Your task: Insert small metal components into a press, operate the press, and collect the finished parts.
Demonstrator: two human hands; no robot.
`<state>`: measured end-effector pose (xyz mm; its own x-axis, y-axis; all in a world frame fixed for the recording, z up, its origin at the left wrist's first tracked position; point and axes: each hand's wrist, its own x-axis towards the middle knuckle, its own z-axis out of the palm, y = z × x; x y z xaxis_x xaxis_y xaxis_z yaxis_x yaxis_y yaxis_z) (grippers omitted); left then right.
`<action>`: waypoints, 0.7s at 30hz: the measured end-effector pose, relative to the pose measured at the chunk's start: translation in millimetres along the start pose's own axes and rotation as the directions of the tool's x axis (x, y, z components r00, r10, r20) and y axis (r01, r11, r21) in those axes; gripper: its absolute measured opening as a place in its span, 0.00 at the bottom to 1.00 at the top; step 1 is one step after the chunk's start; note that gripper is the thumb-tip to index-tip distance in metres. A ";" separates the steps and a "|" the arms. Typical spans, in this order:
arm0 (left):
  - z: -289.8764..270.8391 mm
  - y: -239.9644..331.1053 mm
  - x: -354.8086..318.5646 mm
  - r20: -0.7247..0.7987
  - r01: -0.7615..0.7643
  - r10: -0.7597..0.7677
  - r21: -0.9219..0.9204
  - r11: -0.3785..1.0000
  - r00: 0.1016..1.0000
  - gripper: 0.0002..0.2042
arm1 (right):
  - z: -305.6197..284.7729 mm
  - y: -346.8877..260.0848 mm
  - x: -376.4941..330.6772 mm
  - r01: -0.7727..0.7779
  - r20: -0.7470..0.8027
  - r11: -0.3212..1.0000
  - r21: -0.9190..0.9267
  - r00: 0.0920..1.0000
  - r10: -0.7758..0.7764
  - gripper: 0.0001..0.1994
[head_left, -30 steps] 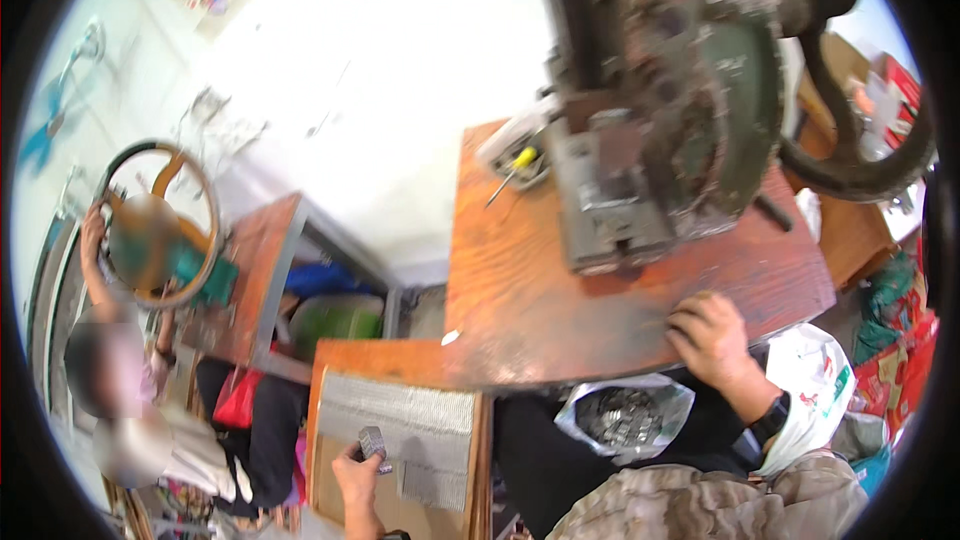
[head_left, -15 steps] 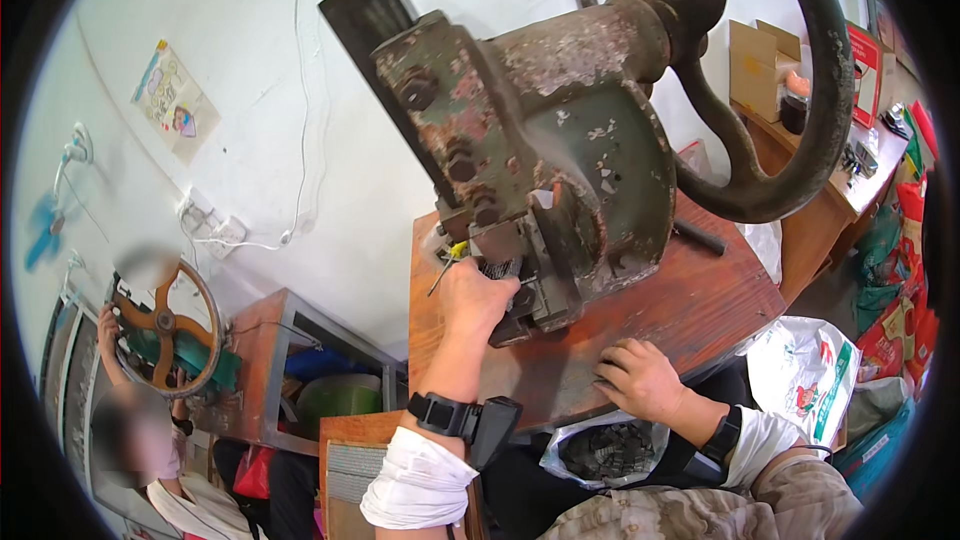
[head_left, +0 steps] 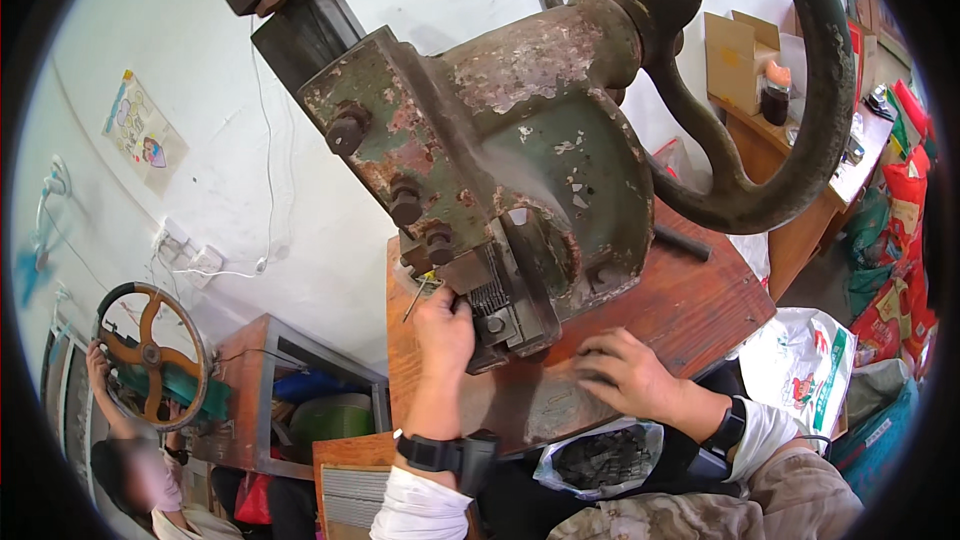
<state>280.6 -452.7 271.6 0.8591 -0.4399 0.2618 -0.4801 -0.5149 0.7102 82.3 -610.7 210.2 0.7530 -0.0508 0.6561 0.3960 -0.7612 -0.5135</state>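
Observation:
A large rusty green press machine (head_left: 500, 180) with a dark handwheel (head_left: 790, 110) stands on a reddish wooden table (head_left: 690, 310). My left hand (head_left: 443, 325) reaches up to the machine's lower jaw (head_left: 495, 305), its fingers pressed against the metal there; what it holds is hidden. My right hand (head_left: 625, 370) rests on the table in front of the machine, fingers curled down over a small dark piece I cannot make out. A black band sits on each wrist.
A plastic bag of dark pieces (head_left: 605, 455) hangs below the table edge. Another person (head_left: 140, 440) at the lower left grips an orange-spoked handwheel (head_left: 150, 355). A wooden cabinet (head_left: 290, 395), a white sack (head_left: 810, 370) and a cluttered side table with a cardboard box (head_left: 745, 60) surround me.
My head has swung back up to the machine. My left hand rose from the box at lower left to the machine's jaw. My right hand stays on the table.

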 end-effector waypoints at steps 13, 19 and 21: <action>26.9 -40.5 16.7 -0.139 -0.132 0.110 -0.162 0.978 0.984 0.14 | 57.9 11.2 123.9 -0.120 -0.170 0.988 -0.098 0.980 0.102 0.33; 23.1 -53.0 15.0 -0.024 -0.047 0.042 -0.309 0.950 0.999 0.16 | 51.2 6.8 133.0 -0.204 -0.057 0.978 -0.040 0.978 0.202 0.37; 18.7 -38.1 5.6 -0.037 -0.146 0.144 -0.053 0.988 0.989 0.16 | 49.1 14.3 128.5 -0.195 -0.064 0.981 -0.008 0.979 0.194 0.38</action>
<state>300.4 -449.3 233.9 0.7870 -0.4821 0.3851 -0.5900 -0.4053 0.6983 210.5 -596.3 260.1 0.7804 -0.2387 0.5780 0.2372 -0.7422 -0.6268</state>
